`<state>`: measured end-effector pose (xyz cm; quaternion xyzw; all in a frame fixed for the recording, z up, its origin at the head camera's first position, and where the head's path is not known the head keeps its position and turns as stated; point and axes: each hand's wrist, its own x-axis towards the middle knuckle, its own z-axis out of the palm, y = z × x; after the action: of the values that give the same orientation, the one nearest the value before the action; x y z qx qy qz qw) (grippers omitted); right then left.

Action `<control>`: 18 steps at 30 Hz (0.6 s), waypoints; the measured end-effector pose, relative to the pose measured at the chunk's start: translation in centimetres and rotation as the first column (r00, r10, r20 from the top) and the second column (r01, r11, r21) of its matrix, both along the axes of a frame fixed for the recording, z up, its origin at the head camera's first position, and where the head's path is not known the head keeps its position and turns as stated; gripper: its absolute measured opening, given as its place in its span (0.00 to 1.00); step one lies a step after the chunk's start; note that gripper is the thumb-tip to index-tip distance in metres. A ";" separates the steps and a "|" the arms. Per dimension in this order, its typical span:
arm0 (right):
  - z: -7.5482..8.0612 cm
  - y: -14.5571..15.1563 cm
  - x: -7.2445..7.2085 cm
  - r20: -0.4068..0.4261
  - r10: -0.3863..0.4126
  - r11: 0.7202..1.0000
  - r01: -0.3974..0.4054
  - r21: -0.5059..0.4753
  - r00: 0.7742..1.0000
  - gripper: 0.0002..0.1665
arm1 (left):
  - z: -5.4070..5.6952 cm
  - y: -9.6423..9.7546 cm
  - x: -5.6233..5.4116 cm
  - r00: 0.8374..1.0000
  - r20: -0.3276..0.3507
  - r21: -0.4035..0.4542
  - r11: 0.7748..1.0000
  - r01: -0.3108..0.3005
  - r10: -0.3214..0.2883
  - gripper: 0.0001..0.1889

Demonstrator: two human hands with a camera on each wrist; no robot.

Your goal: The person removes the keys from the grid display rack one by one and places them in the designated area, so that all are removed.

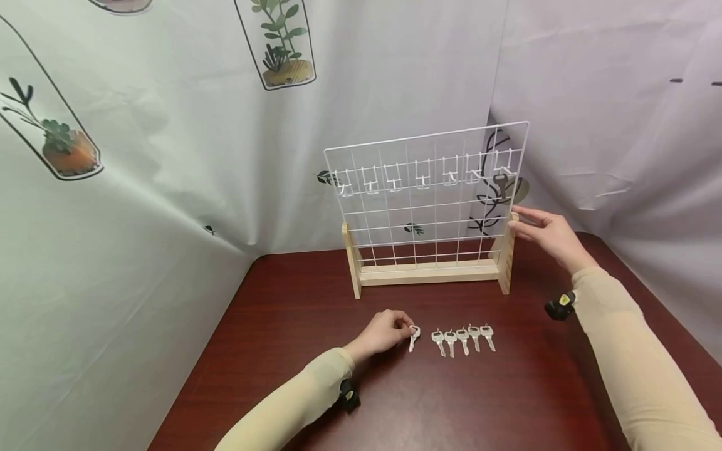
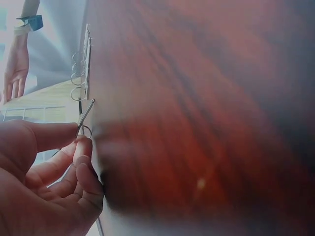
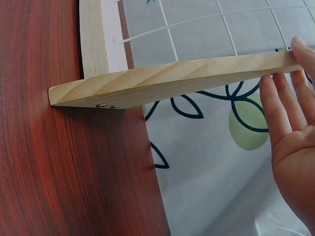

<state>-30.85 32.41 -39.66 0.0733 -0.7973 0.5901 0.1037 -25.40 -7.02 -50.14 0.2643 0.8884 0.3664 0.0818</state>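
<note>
In the head view my left hand (image 1: 386, 331) pinches the head of a silver key (image 1: 414, 337) low at the tabletop. The left wrist view shows that key (image 2: 86, 115) between thumb and fingertips, its small ring by the fingers. To its right lies a row of several silver keys (image 1: 462, 339), each with a ring. My right hand (image 1: 549, 235) holds the top of the right wooden post (image 1: 507, 257) of a white wire grid rack (image 1: 420, 205), thumb on one side and fingertips (image 3: 268, 86) on the other. Another key (image 1: 501, 185) hangs from the rack's rightmost hook.
Several white hooks (image 1: 393, 183) line the grid's upper part. The rack stands on wooden feet joined by a crossbar (image 1: 429, 274) toward the back of the dark red table (image 1: 271, 300). Pale printed cloth (image 1: 169, 207) hangs behind and along the sides.
</note>
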 end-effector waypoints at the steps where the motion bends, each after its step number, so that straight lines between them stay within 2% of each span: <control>1: 0.0 0.0 0.0 0.003 0.000 1.000 0.000 0.000 1.000 0.40 | 0.0 0.0 0.0 1.000 0.001 -0.003 1.000 0.002 -0.002 0.03; 8: 0.1 0.1 -0.1 0.010 -0.002 1.000 0.002 0.007 1.000 0.38 | 0.5 0.2 0.0 1.000 0.006 -0.008 1.000 0.014 -0.014 0.02; 18: 0.1 0.2 -0.1 0.020 -0.004 1.000 0.004 0.010 1.000 0.40 | 0.2 0.5 -0.4 1.000 0.007 -0.021 0.999 0.030 -0.030 0.02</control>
<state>-30.93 32.58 -39.60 0.0664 -0.8015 0.5865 0.0965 -25.75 -6.54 -49.97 0.2754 0.8879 0.3566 0.0930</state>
